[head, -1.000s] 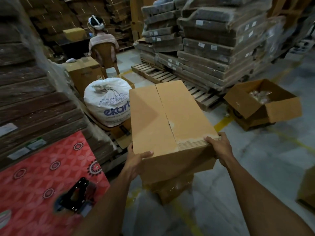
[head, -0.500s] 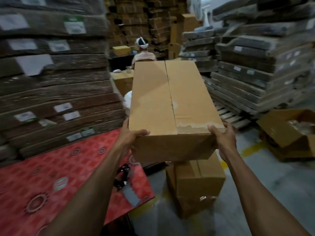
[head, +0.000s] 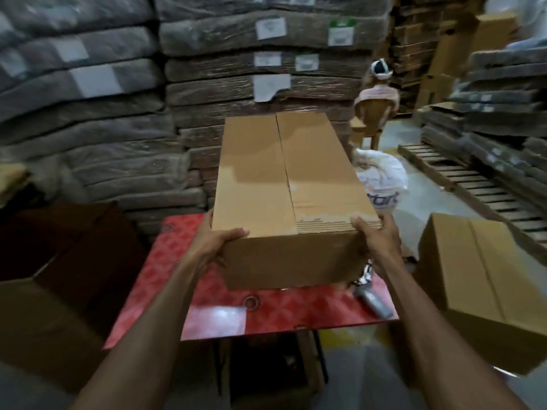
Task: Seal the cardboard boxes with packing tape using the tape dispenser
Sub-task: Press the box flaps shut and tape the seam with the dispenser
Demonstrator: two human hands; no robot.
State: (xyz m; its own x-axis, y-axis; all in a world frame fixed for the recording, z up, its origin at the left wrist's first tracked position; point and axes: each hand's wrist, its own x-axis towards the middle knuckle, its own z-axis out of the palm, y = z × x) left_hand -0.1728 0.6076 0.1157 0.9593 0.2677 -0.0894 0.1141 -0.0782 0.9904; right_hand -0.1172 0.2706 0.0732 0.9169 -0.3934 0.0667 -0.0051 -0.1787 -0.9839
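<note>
Dim warehouse light; a shadow bands the cardboard box (head: 284, 179) top, glare whitens the desk (head: 225, 319) front edge, edges blur and bend.

A: Where does the head view look from?
B: From the person's head, tilted forward and down, close above the cardboard box (head: 284, 179) and the red tabletop (head: 296, 306).
A: And farther off?
B: Wide angle: wrapped stacks of flat cardboard (head: 207, 93) fill the back, lines bowing toward the edges.
</note>
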